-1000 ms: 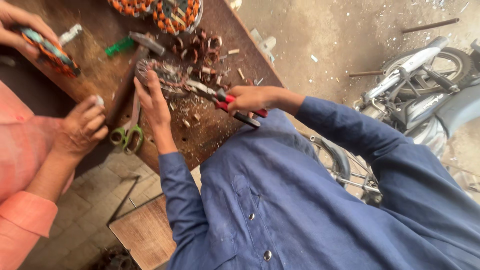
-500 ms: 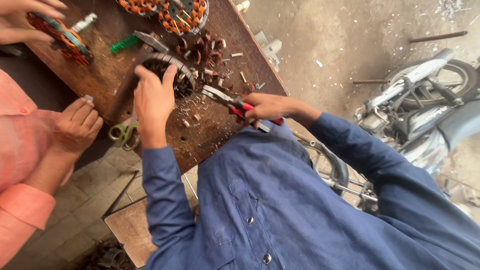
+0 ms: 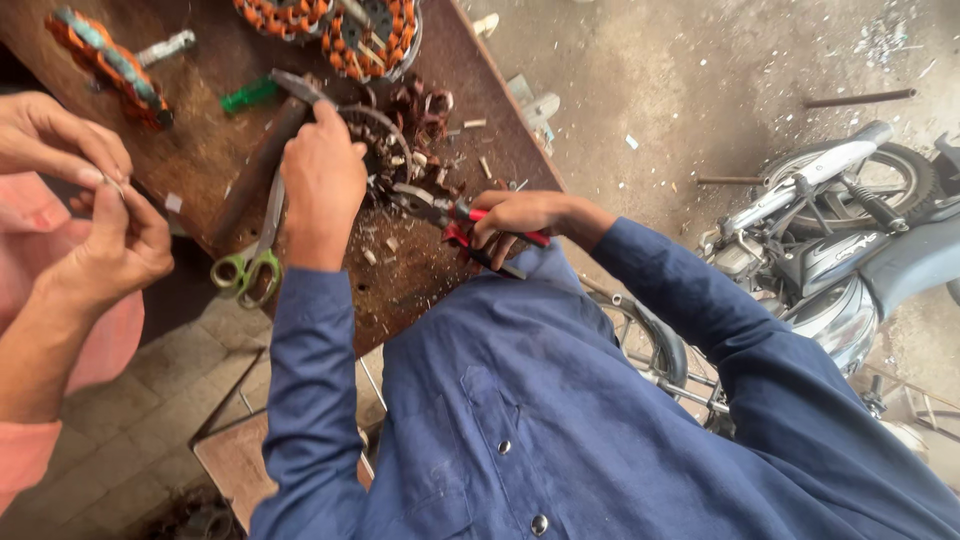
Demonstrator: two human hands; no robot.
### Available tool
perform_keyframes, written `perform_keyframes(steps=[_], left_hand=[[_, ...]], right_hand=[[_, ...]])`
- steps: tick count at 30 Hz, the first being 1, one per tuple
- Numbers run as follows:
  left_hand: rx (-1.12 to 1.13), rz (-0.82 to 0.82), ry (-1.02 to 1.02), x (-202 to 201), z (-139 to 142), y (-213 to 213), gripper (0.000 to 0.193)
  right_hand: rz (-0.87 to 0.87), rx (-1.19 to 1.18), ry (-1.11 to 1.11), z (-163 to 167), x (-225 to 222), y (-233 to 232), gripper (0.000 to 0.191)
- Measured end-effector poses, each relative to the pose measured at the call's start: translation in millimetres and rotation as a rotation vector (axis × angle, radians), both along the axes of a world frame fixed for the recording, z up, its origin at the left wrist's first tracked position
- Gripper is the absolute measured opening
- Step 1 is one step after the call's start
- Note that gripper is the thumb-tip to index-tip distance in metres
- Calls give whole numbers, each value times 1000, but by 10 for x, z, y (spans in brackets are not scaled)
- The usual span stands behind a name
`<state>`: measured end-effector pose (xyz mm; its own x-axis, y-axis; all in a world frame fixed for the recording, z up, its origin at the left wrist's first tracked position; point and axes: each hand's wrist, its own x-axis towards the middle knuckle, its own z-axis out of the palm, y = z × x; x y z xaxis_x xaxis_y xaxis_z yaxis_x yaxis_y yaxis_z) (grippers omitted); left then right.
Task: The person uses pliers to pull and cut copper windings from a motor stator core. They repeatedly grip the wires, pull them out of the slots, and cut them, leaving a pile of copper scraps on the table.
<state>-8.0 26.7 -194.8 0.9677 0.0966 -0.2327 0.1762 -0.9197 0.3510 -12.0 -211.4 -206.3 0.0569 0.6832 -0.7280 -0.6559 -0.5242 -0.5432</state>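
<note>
- Two hands of a co-worker (image 3: 105,250) in a pink sleeve meet at the far left, fingertips pinched on something too small to make out.
- Green-handled scissors (image 3: 245,270) lie at the near edge of the rusty table (image 3: 200,150), just beside a hammer (image 3: 265,150).
- Left hand (image 3: 320,180) lies palm down, fingers curled over the dark round winding ring (image 3: 378,135), pinning it to the table.
- Red-handled pliers (image 3: 440,212) point their nose at the ring's near edge, among scattered wire bits.
- Right hand (image 3: 515,215) is closed tight round the pliers' handles.
- Judging by this, the step in hand is working at the ring's windings with the pliers; any pull calls for the left hand to keep the ring pressed flat and for a firm squeeze on the handles.
- Parked motorcycle (image 3: 850,230) stands on the floor at the right, well apart.
</note>
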Motion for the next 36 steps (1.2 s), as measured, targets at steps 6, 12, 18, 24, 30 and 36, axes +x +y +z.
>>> perform_keyframes(steps=[6,12,18,24,30,36], left_hand=[[-189,79,111,-248,166,162,53],[-143,-334,-464,-239,-82,339,81],[-409,-157,-460,-92,-321,139,66],[-354,-40,-540,-42,-217,87,53],[-248,162,-544,-151,-174,178,35],[-137,298,-555,-282,-182,240,27]], right_hand=[[-79,57,112,59,21,0,37],[-185,154,285,-99,-117,15,37],[-303,182,408,-201,-285,152,40],[-516,283,802,-119,-434,288,36],[-458,245,1042,-112,-364,364,34],[-171,-13,645,-151,-220,462,24]])
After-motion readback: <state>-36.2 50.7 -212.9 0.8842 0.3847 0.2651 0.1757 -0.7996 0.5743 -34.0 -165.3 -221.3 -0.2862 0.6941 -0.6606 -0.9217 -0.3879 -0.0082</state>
